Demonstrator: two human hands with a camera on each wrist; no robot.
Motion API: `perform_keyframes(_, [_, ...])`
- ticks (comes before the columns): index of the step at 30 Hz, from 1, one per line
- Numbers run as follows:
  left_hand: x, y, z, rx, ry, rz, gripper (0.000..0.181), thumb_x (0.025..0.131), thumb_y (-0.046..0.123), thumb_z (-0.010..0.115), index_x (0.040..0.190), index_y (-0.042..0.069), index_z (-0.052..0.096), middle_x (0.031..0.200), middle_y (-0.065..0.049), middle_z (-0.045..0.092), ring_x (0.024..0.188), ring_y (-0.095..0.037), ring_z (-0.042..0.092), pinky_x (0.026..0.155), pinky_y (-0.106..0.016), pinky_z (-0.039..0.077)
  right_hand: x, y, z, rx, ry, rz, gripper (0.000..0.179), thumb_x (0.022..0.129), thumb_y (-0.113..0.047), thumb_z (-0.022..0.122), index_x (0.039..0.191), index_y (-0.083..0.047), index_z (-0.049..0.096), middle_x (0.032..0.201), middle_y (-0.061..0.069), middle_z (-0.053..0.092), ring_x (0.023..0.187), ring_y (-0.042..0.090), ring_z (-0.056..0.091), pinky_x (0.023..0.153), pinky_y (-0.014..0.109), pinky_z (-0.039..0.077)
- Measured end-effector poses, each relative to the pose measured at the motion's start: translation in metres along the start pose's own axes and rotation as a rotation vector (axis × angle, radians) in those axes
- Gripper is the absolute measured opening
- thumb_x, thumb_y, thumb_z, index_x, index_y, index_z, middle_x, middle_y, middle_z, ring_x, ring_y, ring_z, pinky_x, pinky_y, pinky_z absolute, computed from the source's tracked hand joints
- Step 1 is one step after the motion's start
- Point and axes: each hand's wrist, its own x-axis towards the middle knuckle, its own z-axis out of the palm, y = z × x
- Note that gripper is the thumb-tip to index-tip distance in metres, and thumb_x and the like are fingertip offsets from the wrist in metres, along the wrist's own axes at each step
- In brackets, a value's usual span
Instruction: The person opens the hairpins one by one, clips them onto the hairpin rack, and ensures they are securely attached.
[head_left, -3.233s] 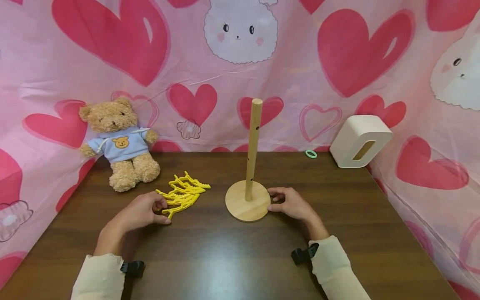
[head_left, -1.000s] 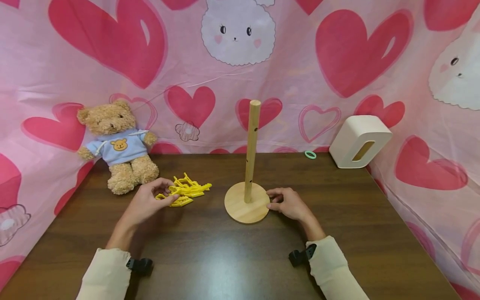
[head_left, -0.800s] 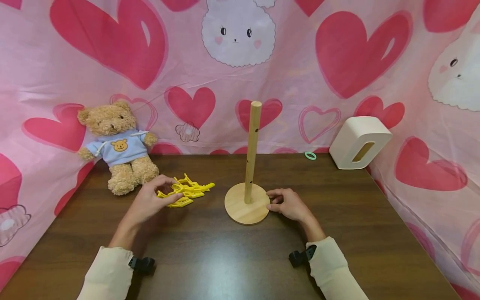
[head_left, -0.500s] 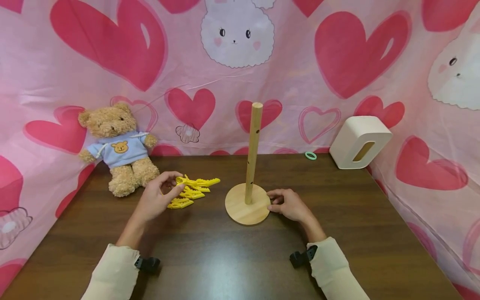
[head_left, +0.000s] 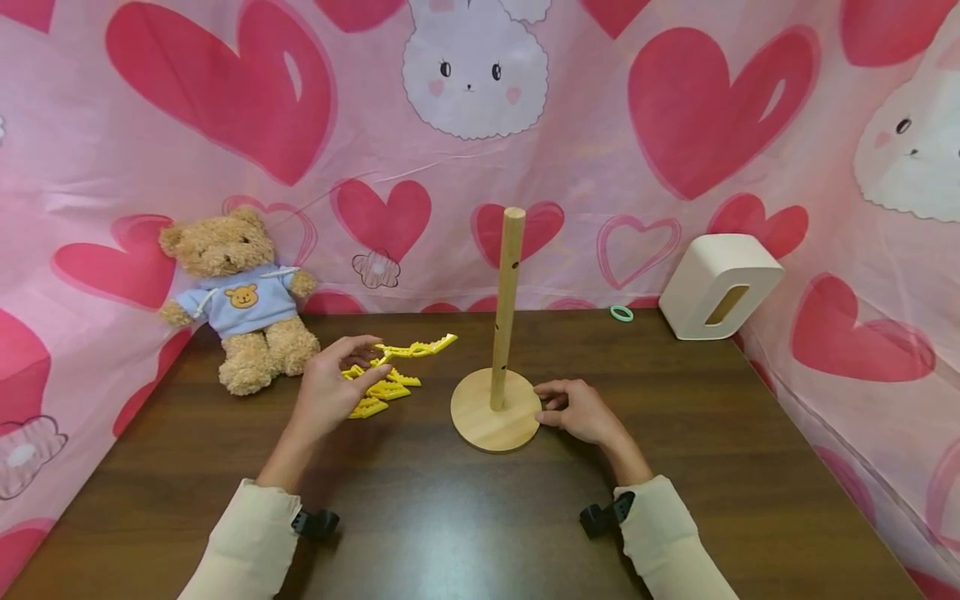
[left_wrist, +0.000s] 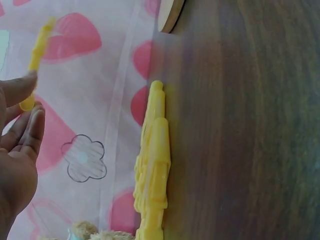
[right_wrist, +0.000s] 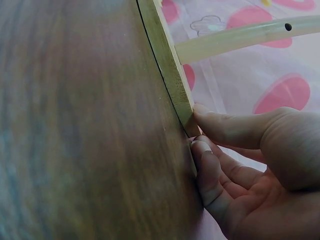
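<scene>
My left hand (head_left: 333,385) pinches a yellow alligator hair clip (head_left: 429,346) between thumb and fingers, holding it above the table. The clip is long, with a jagged edge, and points right towards the pole. Several similar yellow clips (head_left: 386,390) lie in a cluster under and beside that hand; the left wrist view shows these clips (left_wrist: 155,170) edge-on, apart from the held clip (left_wrist: 39,52). My right hand (head_left: 581,408) holds the right rim of a round-based wooden stand (head_left: 480,412). In the right wrist view, its thumb (right_wrist: 230,127) presses the base's edge (right_wrist: 172,75).
A wooden pole (head_left: 507,292) with small dark holes rises upright from the base. A teddy bear (head_left: 243,304) in a blue top sits at back left. A pale green ring (head_left: 621,313) and a white box with a slot (head_left: 720,283) are at back right. Heart-patterned cloth (head_left: 375,108) hangs behind.
My left hand has reached into the clips, taken one, and lifted it up and to the right, away from the others. My right hand stays at the stand's base.
</scene>
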Motion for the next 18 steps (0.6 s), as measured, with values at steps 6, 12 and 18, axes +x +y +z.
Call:
perform_keyframes(6, [0.001,0.002,0.005,0.021,0.03,0.02,0.023,0.088,0.006,0.079,0.108,0.0,0.069,0.09,-0.01,0.069,0.082,-0.022,0.064,0.076,-0.034,0.052,0.0,0.001,0.0,0.0,-0.001,-0.01,0.038,0.085,-0.003,0.08,0.121,0.005,0.07,0.11,0.015,0.071,0.091,0.023,0.066,0.072,0.032,0.053])
perform_keyframes(12, [0.003,0.009,0.009,-0.006,0.025,0.008,0.018,0.088,0.004,0.079,0.102,-0.002,0.068,0.08,-0.007,0.063,0.074,-0.021,0.057,0.067,-0.027,0.049,-0.001,0.002,0.001,-0.003,0.0,-0.007,0.037,0.085,-0.003,0.08,0.12,0.004,0.07,0.109,0.014,0.071,0.09,0.022,0.065,0.072,0.032,0.053])
perform_keyframes(18, [0.006,0.014,0.013,-0.127,-0.014,-0.043,0.015,0.088,0.007,0.079,0.098,-0.002,0.071,0.076,-0.008,0.062,0.067,-0.019,0.056,0.06,-0.026,0.048,0.0,0.001,0.001,-0.008,0.005,-0.023,0.037,0.084,-0.003,0.08,0.119,0.005,0.07,0.109,0.014,0.071,0.089,0.022,0.065,0.071,0.032,0.052])
